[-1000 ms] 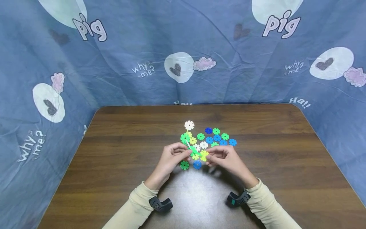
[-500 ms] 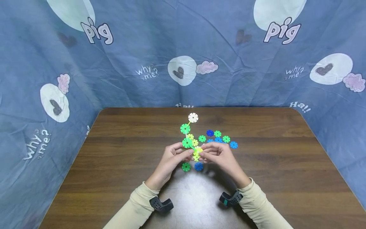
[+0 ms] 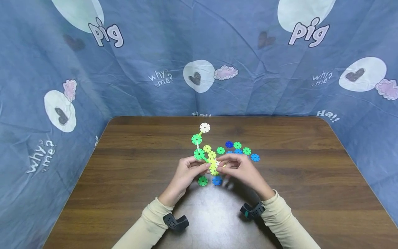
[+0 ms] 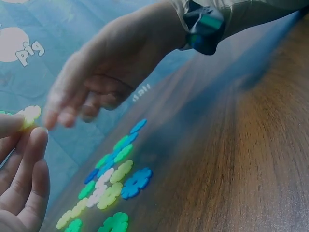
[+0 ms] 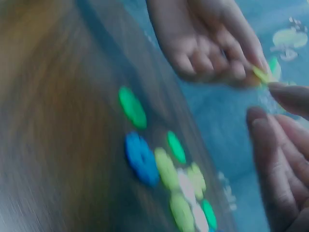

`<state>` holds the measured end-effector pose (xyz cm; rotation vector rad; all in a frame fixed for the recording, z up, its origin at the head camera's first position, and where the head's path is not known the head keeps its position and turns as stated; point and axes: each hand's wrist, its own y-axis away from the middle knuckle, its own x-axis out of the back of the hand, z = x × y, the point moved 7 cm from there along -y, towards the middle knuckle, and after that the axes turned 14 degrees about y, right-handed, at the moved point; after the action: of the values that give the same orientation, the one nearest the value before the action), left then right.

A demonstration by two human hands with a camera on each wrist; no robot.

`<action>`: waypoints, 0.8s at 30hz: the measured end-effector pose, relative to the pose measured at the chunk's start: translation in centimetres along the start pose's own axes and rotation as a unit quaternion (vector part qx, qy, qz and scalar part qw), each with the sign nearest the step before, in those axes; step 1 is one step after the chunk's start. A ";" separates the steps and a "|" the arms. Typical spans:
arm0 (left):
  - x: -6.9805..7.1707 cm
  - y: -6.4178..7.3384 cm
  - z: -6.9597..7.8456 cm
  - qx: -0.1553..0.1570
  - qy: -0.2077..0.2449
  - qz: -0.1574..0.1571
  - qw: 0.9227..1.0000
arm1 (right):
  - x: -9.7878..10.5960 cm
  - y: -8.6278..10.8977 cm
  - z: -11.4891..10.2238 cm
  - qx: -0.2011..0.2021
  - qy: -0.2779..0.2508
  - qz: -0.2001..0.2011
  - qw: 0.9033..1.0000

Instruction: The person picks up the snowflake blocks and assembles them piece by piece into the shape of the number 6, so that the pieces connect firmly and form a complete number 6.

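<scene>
My left hand (image 3: 190, 172) pinches a yellow notched plastic disc (image 4: 32, 114) at the near end of a joined chain. From there the chain runs away from me through a green disc (image 3: 199, 154) and another green disc (image 3: 196, 139) to a white disc (image 3: 204, 127) at its far tip. Thin edge-on pieces link these discs. My right hand (image 3: 240, 170) is just right of the yellow disc, its thumb and fingers spread apart. In the left wrist view, the right fingertips (image 4: 50, 121) come right up beside the disc's edge.
Loose discs lie on the wooden table (image 3: 143, 166) under and beyond the hands. A blue disc (image 3: 217, 180) and a green disc (image 3: 202, 181) are nearest me. Yellow discs (image 3: 207, 148) lie by the chain, and several blue and green ones (image 3: 237, 151) are behind the right hand.
The chain first swung up and away from me, and its far end then shifted slightly left. My right hand moved left with the yellow disc, then its fingers spread off it.
</scene>
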<state>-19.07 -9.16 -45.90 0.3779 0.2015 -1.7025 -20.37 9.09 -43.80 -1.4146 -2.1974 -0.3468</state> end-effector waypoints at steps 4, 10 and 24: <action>0.2 0.0 0.0 0.008 -0.004 0.006 1.000 | 0.5 -0.2 1.2 -0.030 0.071 -0.018 0.997; 0.4 0.1 0.0 0.014 -0.008 0.014 1.000 | 0.4 -0.5 2.6 -0.046 0.145 -0.031 0.988; 0.2 0.1 -0.1 0.022 -0.002 0.003 1.000 | -0.3 -0.6 4.3 -0.055 0.181 -0.023 0.982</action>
<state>-18.99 -9.34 -46.10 0.4073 0.1588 -1.7043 -21.97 10.60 -47.57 -1.2429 -1.9385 -0.6936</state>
